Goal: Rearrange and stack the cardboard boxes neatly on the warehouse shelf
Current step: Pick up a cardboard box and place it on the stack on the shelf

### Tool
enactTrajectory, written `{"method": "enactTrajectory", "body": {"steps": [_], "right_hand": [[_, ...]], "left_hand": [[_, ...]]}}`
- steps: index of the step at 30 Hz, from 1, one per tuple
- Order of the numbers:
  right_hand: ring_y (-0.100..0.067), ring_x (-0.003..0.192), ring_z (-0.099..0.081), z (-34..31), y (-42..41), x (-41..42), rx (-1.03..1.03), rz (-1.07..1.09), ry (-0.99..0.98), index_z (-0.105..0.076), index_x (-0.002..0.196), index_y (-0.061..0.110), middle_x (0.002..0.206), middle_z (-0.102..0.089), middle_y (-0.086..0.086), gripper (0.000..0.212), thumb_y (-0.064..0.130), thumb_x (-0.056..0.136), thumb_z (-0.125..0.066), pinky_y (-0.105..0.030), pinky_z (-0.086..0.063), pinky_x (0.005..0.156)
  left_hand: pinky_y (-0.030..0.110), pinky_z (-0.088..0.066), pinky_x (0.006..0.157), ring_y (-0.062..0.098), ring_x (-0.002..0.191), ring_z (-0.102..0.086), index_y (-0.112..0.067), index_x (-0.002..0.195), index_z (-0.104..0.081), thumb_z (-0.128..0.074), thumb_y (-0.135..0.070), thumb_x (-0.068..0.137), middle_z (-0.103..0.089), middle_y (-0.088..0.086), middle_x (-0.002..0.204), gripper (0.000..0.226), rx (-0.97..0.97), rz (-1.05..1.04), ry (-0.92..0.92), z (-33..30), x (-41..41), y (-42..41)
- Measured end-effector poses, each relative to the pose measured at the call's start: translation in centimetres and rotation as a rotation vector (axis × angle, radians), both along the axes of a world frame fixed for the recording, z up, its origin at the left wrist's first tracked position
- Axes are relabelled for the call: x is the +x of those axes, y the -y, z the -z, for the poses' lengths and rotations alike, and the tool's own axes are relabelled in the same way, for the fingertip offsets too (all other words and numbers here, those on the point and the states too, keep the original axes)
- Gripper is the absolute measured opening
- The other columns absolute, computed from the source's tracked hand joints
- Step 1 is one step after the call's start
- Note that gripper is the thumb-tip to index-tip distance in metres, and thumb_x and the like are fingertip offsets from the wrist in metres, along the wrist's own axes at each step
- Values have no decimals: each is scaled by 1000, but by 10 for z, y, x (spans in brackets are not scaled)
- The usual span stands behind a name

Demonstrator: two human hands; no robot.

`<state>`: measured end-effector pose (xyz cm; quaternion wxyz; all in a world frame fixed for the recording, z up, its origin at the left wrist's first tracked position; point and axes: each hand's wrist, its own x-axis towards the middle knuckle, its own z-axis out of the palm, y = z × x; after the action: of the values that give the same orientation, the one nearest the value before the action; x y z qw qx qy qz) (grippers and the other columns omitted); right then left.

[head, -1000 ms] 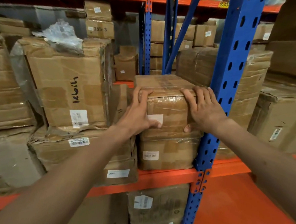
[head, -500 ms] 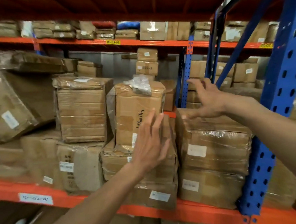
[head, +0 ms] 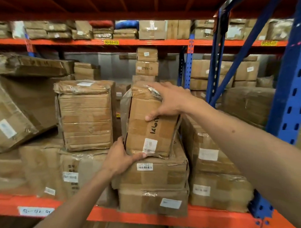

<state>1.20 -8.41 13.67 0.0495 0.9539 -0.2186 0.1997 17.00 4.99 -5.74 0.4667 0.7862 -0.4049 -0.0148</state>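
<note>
A tall taped cardboard box with black handwriting [head: 145, 131] stands on a flat box with a barcode label [head: 160, 174] on the orange shelf [head: 210, 218]. My right hand [head: 166, 100] clasps its top right corner, thumb on the front face. My left hand [head: 120, 156] grips its bottom left corner, fingers under the front edge. The box leans slightly. Right of it sits a two-box stack wrapped in plastic [head: 213, 163].
Another upright box [head: 86, 115] stands to the left, with a tilted large box [head: 10, 116] beyond it. A blue rack upright [head: 291, 104] rises at the right. More boxes fill the back rows and the shelf above [head: 151, 30].
Both hands left the wrapped stack at the right and moved left. They now hold the handwritten box, which they were not touching half a second ago. The view pulled back and panned left.
</note>
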Motion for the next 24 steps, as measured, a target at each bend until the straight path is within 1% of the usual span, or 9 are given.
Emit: {"method": "enactTrajectory", "body": {"steps": [4, 8, 9, 11, 13, 15, 17, 20, 24], "right_hand": [[-35, 136, -42, 9, 26, -32, 198, 51, 121, -10, 149, 60, 155, -37, -4, 123, 89, 47, -71, -59, -37, 108], [-30, 136, -41, 19, 44, -62, 382, 12, 298, -19, 149, 61, 146, -51, 0, 115, 80, 52, -79, -52, -36, 112], [-31, 137, -37, 22, 47, -68, 400, 10, 333, -20, 150, 60, 144, -52, -1, 113, 76, 56, -80, -53, -34, 113], [-29, 137, -36, 29, 54, -81, 446, -6, 403, -23, 151, 59, 142, -53, -1, 111, 74, 56, -80, -55, -34, 112], [-25, 138, -37, 37, 61, -96, 495, -49, 508, -26, 149, 59, 141, -54, 2, 111, 75, 54, -81, -54, -37, 112], [-22, 138, -39, 43, 70, -114, 528, -94, 624, -32, 148, 60, 141, -54, 7, 100, 72, 61, -81, -52, -37, 113], [-20, 135, -45, 50, 74, -130, 559, -126, 695, -36, 144, 63, 140, -56, 12, 89, 65, 68, -81, -51, -39, 112], [-16, 134, -48, 65, 74, -153, 651, -115, 823, -31, 150, 57, 147, -50, 13, 97, 61, 68, -84, -51, -44, 109], [-17, 134, -50, 84, 78, -186, 652, -7, 897, -27, 153, 48, 149, -50, 9, 97, 58, 74, -81, -53, -46, 106]], "left_hand": [[33, -46, 108, 11, 121, -61, -29, 153, -32, -97, -62, 43, -62, -9, 136, 132, -35, 191, -212, -27, 3, 9], [39, -60, 84, 18, 107, -71, -36, 147, -45, -104, -20, 44, -68, 3, 128, 120, -363, 349, -576, -51, -26, 30], [35, -62, 80, 15, 103, -72, -34, 143, -50, -102, -10, 47, -70, 4, 123, 112, -441, 351, -594, -54, -34, 35], [21, -59, 79, 2, 101, -69, -34, 140, -53, -94, 0, 58, -69, -5, 120, 97, -497, 343, -479, -59, -51, 39], [28, -56, 94, 5, 112, -67, -35, 139, -57, -94, -7, 60, -66, -5, 130, 92, -511, 347, -397, -58, -62, 42], [35, -54, 100, 7, 117, -65, -38, 138, -59, -94, -14, 62, -65, -5, 133, 87, -506, 381, -309, -68, -69, 46], [28, -57, 92, 0, 112, -64, -37, 139, -59, -90, -11, 70, -65, -12, 127, 80, -460, 401, -177, -94, -70, 50], [28, -62, 76, 4, 107, -64, -40, 139, -57, -85, -7, 77, -61, -15, 124, 76, -326, 464, -6, -134, -78, 52], [39, -54, 99, 12, 119, -58, -43, 140, -55, -84, -13, 79, -59, -12, 133, 74, -209, 487, 248, -166, -104, 73]]}}
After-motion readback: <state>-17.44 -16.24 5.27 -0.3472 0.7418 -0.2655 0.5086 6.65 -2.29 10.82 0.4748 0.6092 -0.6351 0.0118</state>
